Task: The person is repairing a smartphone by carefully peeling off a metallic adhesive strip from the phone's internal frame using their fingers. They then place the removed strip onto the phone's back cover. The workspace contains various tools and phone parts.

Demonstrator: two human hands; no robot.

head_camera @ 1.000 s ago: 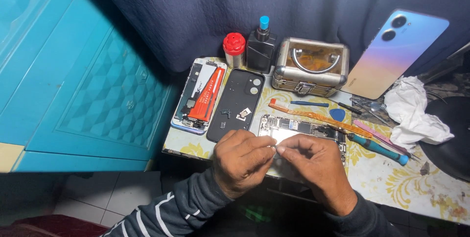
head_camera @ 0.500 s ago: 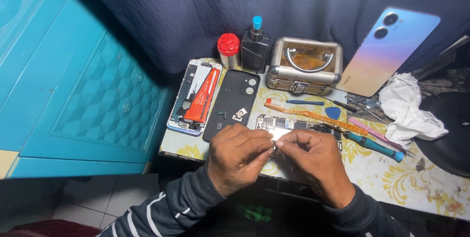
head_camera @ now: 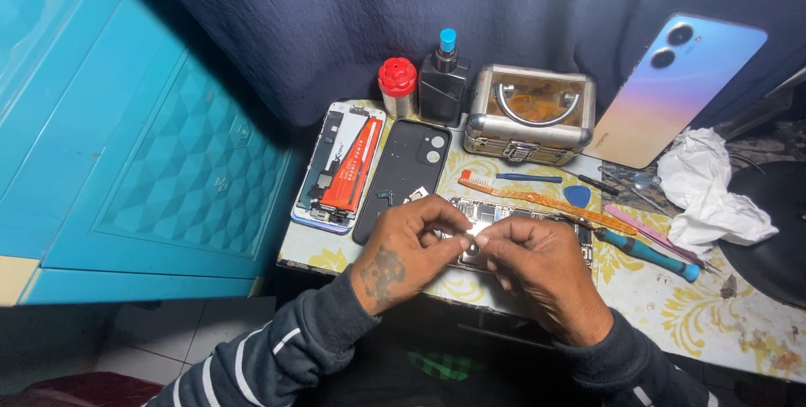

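Turquoise panelling [head_camera: 126,138] is filling the left of the view, and a dark blue curtain [head_camera: 353,21] is hanging behind a small table [head_camera: 722,323] covered in a yellow-flowered cloth. At the far right edge a black round object [head_camera: 772,231] is lying half out of view. A phone back cover [head_camera: 676,88], shading from blue to peach, is leaning against the curtain. Beside it a metal case [head_camera: 529,113] with a clear lid and a handle is sitting, and crumpled white tissue [head_camera: 714,193] is lying to its right. A black phone case [head_camera: 403,176] is lying next to an opened phone [head_camera: 340,168] showing a red battery. Behind these a black bottle [head_camera: 441,79] with a blue tip and a small red-capped jar [head_camera: 397,85] are standing side by side. An orange toothbrush [head_camera: 546,199], a teal-handled screwdriver [head_camera: 651,252] and a blue pick [head_camera: 577,195] are lying near the right hand.

Both hands are working just above an opened phone body [head_camera: 504,210] lying flat at the table's near edge. The left hand [head_camera: 403,247] is pinching a small silvery part [head_camera: 474,235] between thumb and fingertips, fingers curled. The right hand [head_camera: 537,268] is closing its thumb and forefinger on the same part from the other side, so the two hands are touching at the fingertips.
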